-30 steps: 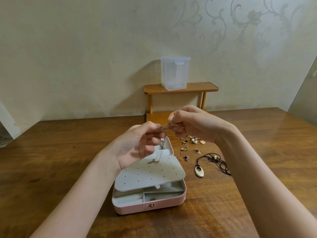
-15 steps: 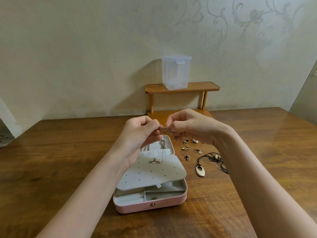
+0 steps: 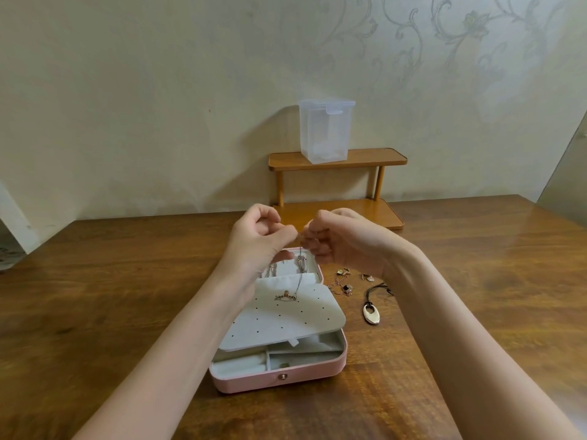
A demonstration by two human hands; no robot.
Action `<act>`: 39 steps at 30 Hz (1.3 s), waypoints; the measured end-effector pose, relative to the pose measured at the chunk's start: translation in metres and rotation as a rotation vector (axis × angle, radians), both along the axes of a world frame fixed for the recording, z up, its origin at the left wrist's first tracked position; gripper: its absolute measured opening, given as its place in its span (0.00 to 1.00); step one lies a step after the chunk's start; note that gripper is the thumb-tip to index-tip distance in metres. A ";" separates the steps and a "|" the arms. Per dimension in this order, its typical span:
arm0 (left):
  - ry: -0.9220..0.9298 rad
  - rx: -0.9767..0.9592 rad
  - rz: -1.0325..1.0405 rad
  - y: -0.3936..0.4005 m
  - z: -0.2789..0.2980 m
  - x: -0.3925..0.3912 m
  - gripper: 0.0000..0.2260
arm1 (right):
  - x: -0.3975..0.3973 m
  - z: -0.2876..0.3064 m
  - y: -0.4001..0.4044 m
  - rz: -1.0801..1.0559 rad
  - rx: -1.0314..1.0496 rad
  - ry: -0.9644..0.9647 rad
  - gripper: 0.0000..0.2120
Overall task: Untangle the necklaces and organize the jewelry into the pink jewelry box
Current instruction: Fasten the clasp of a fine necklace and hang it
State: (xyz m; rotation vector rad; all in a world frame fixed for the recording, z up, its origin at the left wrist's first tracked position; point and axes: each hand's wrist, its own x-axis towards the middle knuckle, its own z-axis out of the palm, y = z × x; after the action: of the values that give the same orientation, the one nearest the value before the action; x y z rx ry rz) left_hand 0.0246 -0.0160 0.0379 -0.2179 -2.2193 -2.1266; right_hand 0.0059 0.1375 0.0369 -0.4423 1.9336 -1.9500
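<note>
— Pink is the jewelry box [image 3: 279,377], yes? Where is it standing?

— Yes. I see it open on the brown tabletop [image 3: 111,296], in the middle, with the grey dotted insert [image 3: 286,322] lying tilted over its compartments.

— And the hands?

— I have both raised above the back part of the box, close together. The left hand [image 3: 257,246] and the right hand [image 3: 343,242] each pinch the top of a thin necklace chain [image 3: 299,274] with curled fingers [image 3: 286,238]. The chain hangs down from them, and its pendant [image 3: 286,296] rests on the insert.

— Other jewelry?

— Some small gold pieces [image 3: 344,282] lie on the tabletop just to the right of the box, and beside them a black cord necklace [image 3: 371,308] with an oval pendant. Behind stands a small wooden shelf [image 3: 336,160] with a clear plastic container [image 3: 325,130] on it.
</note>
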 end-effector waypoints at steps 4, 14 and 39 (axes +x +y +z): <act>-0.221 0.209 -0.018 -0.002 0.004 -0.004 0.09 | 0.004 0.008 0.006 0.201 0.152 0.033 0.11; -0.264 0.340 -0.233 -0.006 0.010 0.003 0.05 | -0.006 0.006 0.008 -0.142 0.032 0.021 0.09; -0.401 0.845 -0.146 -0.011 0.004 -0.016 0.04 | -0.007 -0.011 0.003 -0.298 -0.530 -0.334 0.06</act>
State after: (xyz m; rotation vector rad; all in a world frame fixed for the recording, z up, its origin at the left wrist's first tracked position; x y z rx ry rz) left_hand 0.0086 -0.0270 0.0415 0.1093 -1.2401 -3.1707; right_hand -0.0007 0.1402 0.0257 0.0553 1.3231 -2.5379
